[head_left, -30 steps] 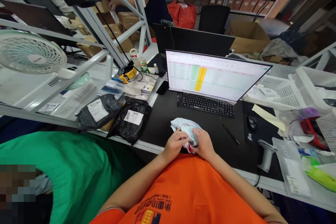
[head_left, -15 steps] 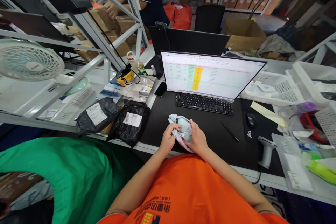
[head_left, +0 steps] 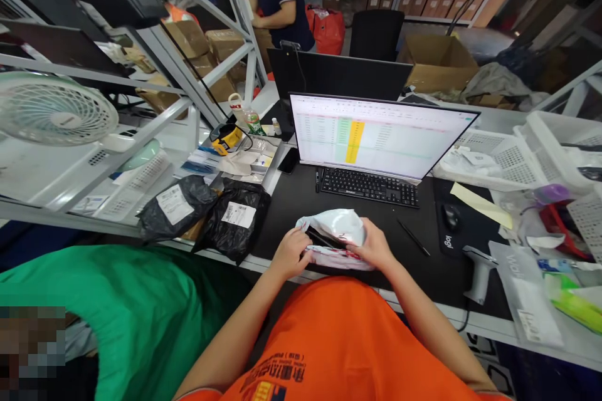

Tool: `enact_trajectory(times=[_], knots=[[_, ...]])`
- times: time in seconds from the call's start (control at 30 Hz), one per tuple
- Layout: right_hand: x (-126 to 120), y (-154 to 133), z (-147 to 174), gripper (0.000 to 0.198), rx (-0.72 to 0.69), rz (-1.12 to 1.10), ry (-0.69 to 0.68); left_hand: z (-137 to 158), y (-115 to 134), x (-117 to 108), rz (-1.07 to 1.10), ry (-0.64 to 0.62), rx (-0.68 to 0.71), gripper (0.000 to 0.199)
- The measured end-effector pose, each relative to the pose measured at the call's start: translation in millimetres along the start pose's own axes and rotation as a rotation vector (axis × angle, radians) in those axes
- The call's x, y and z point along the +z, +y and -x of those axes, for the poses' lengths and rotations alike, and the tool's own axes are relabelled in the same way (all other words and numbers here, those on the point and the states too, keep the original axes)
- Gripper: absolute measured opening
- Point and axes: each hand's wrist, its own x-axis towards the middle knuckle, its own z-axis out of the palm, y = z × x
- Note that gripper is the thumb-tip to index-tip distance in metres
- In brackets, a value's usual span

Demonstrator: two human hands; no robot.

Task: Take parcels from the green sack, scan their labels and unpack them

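Note:
A white plastic mailer bag [head_left: 345,224] with reddish print is stretched between my hands, low over the black desk mat. Its mouth gapes and shows a dark inside; what lies within cannot be made out. My left hand [head_left: 290,253] is closed on the bag's left edge. On the opposite edge my right hand [head_left: 375,245] grips the plastic, thumb toward the opening. The keyboard [head_left: 369,187] and the lit monitor [head_left: 380,138] stand just beyond the bag.
Two black parcels, one [head_left: 239,216] nearer me, lie left of the mat. To the right are a pen [head_left: 414,237], a mouse [head_left: 450,216], a barcode scanner [head_left: 480,272] and white baskets [head_left: 512,160]. A green sack [head_left: 141,301] hangs below left. A co-worker [head_left: 282,6] stands behind the monitors.
The mailer bag, bunched up before, is now spread wide with its mouth open. My hands have moved apart. The co-worker has shifted to the right.

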Motion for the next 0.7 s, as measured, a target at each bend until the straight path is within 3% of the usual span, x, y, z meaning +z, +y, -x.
enact_trajectory(times=[0.13, 0.2, 0.3, 0.4, 0.47, 0.6, 0.7], knots=[[-32, 32, 20, 0.085, 0.156, -0.702, 0.284, 1, -14, -11, 0.024, -0.026, -0.269, 0.053], [-48, 38, 28, 0.095, 0.172, -0.873, 0.427, -2, -14, -10, 0.071, -0.007, -0.343, 0.064], [-65, 30, 34, 0.092, 0.058, -0.6, 0.51, -16, -5, 4, 0.39, -0.049, -0.421, 0.081], [-68, 16, 35, 0.045, -0.298, -0.134, 0.453, -39, 8, 25, 0.911, -0.192, -0.602, 0.099], [-63, 14, 36, 0.02, -0.523, 0.062, 0.382, -55, 13, 36, 1.146, -0.264, -0.735, 0.097], [-47, 29, 38, 0.023, -0.665, 0.271, 0.228, -74, 16, 41, 1.341, -0.333, -0.888, 0.081], [-40, 45, 38, 0.03, -0.663, 0.36, 0.232, -76, 19, 35, 1.294, -0.324, -0.903, 0.072]])
